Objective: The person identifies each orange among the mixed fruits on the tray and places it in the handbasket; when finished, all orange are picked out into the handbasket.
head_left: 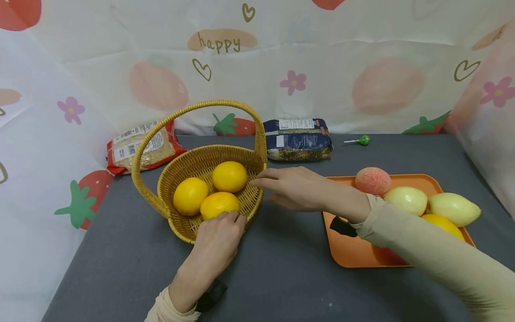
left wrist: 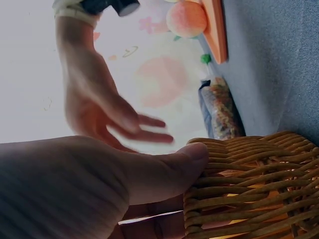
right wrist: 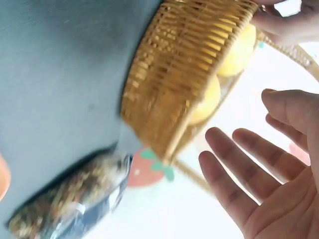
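Observation:
A yellow wicker basket (head_left: 201, 157) with a tall arched handle stands left of centre, holding three yellow fruits (head_left: 229, 176). My left hand (head_left: 219, 241) grips its near rim; in the left wrist view the thumb lies on the outside of the woven wall (left wrist: 249, 172), with the other fingers on the inner side. Beside the basket's right rim hovers my right hand (head_left: 295, 188). The right wrist view shows its fingers (right wrist: 249, 172) spread and relaxed, the palm bare.
An orange tray (head_left: 346, 255) on the right bears a pink fruit (head_left: 373, 180), pale green fruits (head_left: 406, 200) and a yellow one (head_left: 442, 223), partly behind the right sleeve. Along the back lie a red-edged bag (head_left: 141, 145), a dark blue bag (head_left: 299, 139) and a green lollipop (head_left: 364, 140).

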Demonstrator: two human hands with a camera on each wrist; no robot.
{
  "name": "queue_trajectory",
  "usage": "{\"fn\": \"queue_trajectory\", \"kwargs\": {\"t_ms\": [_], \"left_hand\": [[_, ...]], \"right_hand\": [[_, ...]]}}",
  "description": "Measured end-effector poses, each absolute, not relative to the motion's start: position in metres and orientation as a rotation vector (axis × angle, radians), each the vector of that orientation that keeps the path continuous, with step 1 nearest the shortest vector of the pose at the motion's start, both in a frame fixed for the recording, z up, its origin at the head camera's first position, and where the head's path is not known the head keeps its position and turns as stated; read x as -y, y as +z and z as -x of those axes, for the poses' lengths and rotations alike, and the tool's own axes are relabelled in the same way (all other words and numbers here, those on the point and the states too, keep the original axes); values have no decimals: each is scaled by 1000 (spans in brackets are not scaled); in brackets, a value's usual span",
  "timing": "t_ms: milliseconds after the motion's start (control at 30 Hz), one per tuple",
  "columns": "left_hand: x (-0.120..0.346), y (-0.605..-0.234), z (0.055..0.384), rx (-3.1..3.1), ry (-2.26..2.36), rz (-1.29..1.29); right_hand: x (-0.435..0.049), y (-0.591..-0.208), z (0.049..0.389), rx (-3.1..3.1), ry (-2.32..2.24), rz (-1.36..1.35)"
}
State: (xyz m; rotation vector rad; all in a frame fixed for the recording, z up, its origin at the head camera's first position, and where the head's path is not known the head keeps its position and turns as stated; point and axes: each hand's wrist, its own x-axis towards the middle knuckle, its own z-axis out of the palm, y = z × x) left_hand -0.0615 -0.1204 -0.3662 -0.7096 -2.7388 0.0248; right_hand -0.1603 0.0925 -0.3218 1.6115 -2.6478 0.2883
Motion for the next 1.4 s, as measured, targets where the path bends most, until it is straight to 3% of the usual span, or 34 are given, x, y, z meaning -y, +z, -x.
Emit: {"fn": "queue_trajectory", "kwargs": {"t_ms": [633, 867, 1400], "left_hand": [[121, -366, 61, 2740, 6, 720], [121, -366, 61, 2738, 1, 708], [120, -365, 61, 2743, 1, 707]], "right_hand": [[-250, -315, 113, 2453, 312, -1229], [-302, -314, 89, 2583, 237, -936], [-383, -378, 46, 2664, 294, -628]]}}
